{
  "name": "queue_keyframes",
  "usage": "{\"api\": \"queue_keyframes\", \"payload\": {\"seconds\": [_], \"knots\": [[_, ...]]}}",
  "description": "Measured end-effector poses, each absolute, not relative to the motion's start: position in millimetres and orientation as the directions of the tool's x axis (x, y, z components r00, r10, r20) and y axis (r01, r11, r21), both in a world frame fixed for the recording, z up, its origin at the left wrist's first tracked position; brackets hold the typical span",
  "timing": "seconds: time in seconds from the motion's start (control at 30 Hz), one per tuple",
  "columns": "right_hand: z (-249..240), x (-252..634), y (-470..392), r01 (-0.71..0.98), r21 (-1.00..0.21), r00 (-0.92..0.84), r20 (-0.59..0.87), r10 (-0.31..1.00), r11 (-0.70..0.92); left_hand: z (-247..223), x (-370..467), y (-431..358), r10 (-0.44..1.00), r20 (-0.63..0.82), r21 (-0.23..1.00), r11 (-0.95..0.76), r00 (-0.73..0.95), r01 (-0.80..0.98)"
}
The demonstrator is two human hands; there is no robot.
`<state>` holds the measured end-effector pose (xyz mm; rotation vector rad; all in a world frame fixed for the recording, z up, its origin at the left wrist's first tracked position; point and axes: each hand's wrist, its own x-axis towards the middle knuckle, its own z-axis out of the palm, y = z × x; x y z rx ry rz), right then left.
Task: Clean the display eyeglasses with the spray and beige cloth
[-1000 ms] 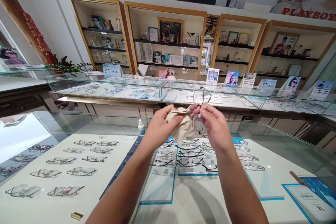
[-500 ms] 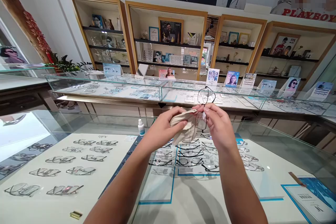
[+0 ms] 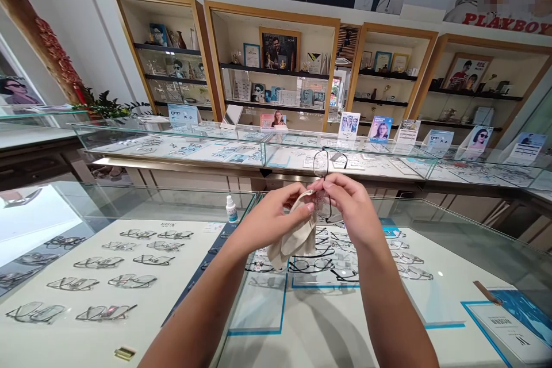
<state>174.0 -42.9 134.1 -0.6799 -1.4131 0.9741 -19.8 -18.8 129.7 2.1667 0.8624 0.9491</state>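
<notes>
Above the glass counter, my right hand (image 3: pixel 351 204) pinches a pair of thin dark-framed eyeglasses (image 3: pixel 321 162) near the bridge, with the frame turned upright. One lens stands above my fingers and the other hangs below them. My left hand (image 3: pixel 276 213) is closed on a cream cleaning cloth (image 3: pixel 295 238), its thumb and fingers close to the lower lens. The cloth droops below the hand. Whether the cloth touches the lens cannot be made out.
Beneath my hands is a glass display case (image 3: pixel 254 322) with rows of eyeglasses (image 3: pixel 310 265). A small white bottle (image 3: pixel 232 210) stands left of my left hand. Farther back run another glass counter (image 3: pixel 194 146) with upright cards and wood-framed shelves (image 3: pixel 276 63). A brass fitting (image 3: pixel 125 353) lies near the front left.
Both hands and the eyeglasses have shifted slightly left and down. The cloth now hangs lower, and my left thumb has moved nearer the lower lens.
</notes>
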Motion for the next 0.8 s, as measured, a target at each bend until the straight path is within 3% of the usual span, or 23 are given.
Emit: {"api": "queue_keyframes", "payload": {"seconds": [0.17, 0.43, 0.6, 0.8], "knots": [[134.1, 172.9, -41.8, -0.168, -0.873, -0.135, 0.481, 0.866, 0.458, 127.6, -18.6, -14.1, 0.717, 0.386, 0.782, -0.588, 0.581, 0.207], [133.7, 173.5, -38.7, -0.241, -0.858, -0.122, 0.492, 0.862, 0.455, 129.4, -21.0, -14.6, 0.734, 0.384, 0.794, -0.572, 0.56, 0.205], [133.4, 174.1, -37.7, -0.185, -0.846, -0.084, 0.521, 0.85, 0.5, 127.0, -22.1, -2.6, 0.876, 0.378, 0.922, -0.387, 0.299, -0.03], [132.5, 169.4, -35.6, -0.084, -0.885, -0.125, 0.465, 0.876, 0.458, 128.6, -19.3, 2.4, 0.953, 0.272, 0.923, -0.22, 0.133, -0.314]]}}
